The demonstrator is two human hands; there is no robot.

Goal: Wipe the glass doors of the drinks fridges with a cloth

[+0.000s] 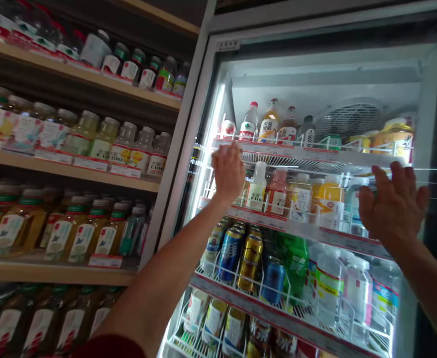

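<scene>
L hand (229,169) & R hand (395,206) open, fingers spread, nr fridge (308,24) side edges, wide gap btwn

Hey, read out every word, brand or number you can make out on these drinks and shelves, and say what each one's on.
"C100": white bottle in the fridge.
"C100": rightmost bottle on the open shelving's second row.
"茶π": white-capped bottle in the fridge.
Too small or blurred: cans, green bottle, price strips, fridge-frame sign, other labels.
</scene>
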